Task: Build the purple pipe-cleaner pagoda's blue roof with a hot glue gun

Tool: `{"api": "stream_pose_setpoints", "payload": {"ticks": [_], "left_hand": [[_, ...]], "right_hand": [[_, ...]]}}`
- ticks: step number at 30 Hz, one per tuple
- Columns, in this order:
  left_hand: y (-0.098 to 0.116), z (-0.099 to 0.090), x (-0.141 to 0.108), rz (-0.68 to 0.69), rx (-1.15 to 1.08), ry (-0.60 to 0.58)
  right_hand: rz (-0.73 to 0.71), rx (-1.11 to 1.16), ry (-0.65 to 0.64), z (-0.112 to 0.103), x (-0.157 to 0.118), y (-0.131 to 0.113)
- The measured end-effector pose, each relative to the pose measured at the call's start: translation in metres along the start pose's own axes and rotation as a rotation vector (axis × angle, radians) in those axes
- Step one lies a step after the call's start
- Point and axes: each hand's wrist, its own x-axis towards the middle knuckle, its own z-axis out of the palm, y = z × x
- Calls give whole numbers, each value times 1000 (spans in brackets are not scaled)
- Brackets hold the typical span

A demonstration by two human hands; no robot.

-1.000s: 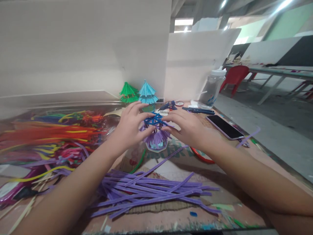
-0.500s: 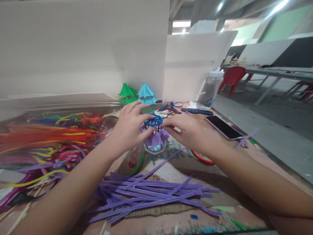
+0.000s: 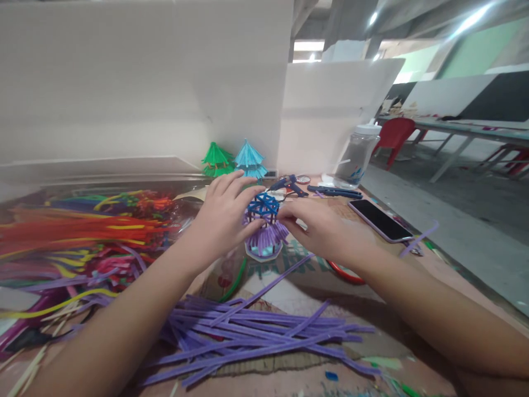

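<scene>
A small pavilion model (image 3: pixel 266 234) stands on the cardboard in front of me, with a blue lattice top (image 3: pixel 264 204), a fringed purple roof and a pale base. My left hand (image 3: pixel 225 212) is around its left side, thumb at the purple roof and forefinger by the blue top. At the right edge of the blue top, my right hand (image 3: pixel 316 223) has thumb and fingers pinched together; its fingertips are partly hidden, and I cannot make out what is between them. Nearer to me lies a pile of purple pipe cleaners (image 3: pixel 256 336).
Behind the model stand a green roofed model (image 3: pixel 215 160) and a light-blue one (image 3: pixel 248 160). A glue gun (image 3: pixel 287 184), blue cutter (image 3: pixel 334 192), water bottle (image 3: pixel 357 154) and phone (image 3: pixel 380 220) are at the back right. Many coloured pipe cleaners (image 3: pixel 95 226) cover the left side.
The view has shifted slightly, so everything sits a little lower and to the right. Both hands keep nearly the same places at the model, with the blue lattice showing slightly more.
</scene>
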Motion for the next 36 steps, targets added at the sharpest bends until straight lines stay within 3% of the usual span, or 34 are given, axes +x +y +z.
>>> {"api": "stream_pose_setpoints", "payload": {"ticks": [10,18,26,33,36], "left_hand": [[3,8,2,-4,-76,114],[5,10,2,-5,-96,45],[2,9,2,49,-80,18],[4,11,0,62,-157,87],[4,6,1,-4,-255,147]], "right_hand": [[34,-12,-25,-10,4,-4],[-36,137,73,7,1,9],[-38,169,57,13,-2,12],[15,230,28,14,-2,15],[32,273,33,12,-1,15]]}}
